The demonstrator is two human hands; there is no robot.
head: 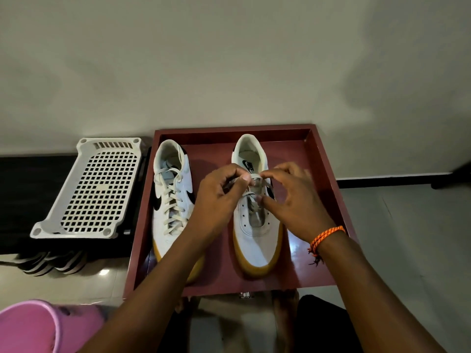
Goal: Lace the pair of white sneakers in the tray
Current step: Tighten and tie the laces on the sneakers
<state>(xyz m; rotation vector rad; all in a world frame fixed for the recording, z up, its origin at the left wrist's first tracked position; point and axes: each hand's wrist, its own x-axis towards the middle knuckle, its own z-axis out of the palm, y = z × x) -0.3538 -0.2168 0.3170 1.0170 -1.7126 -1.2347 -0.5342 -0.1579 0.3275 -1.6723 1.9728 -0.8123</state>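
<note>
Inside the maroon tray (325, 159), both hands pinch the cream shoelace (257, 180) over the right sneaker (257, 238). The left hand (219, 197) and right hand (293, 200) nearly touch. The laced left sneaker (173, 200) lies just beside the left hand.

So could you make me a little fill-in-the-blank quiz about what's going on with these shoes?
1. Both white sneakers sit inside a dark red ____.
2. The sneaker already fully laced is the one on the ____ of the picture.
3. Both hands, left and right, pinch the ____ of the other sneaker.
4. The orange band is worn on the ____ wrist.

Missing words: tray; left; lace; right
</note>
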